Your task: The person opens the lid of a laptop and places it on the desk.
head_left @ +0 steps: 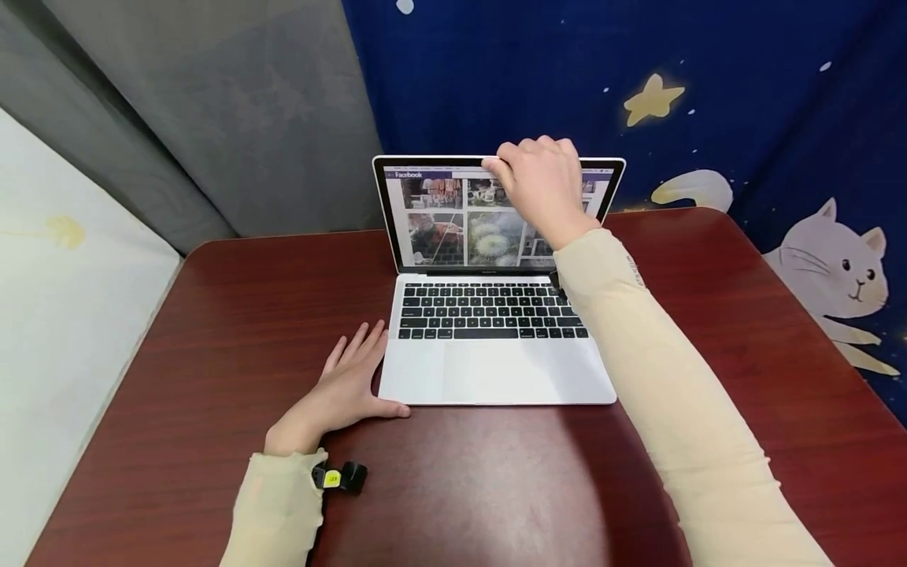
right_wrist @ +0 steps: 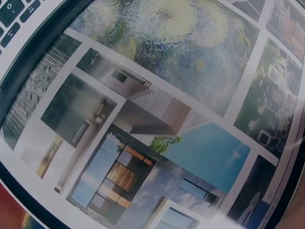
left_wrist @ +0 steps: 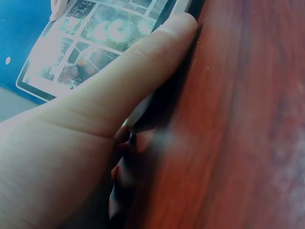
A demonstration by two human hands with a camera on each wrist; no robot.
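Observation:
A silver laptop stands unfolded on a dark red wooden table, its screen lit with a grid of pictures. My right hand grips the top edge of the screen, thumb in front and fingers curled over the back. Those fingertips are hidden behind the lid. At the laptop's front left corner, my left hand rests with its fingers straight along the left side and the thumb at the front edge. The right wrist view is filled by the screen's pictures, with no hand clearly visible.
The table reaches back to a grey curtain and a blue curtain printed with stars and a cat. A white surface borders the table on the left. A small black device is strapped at the left wrist.

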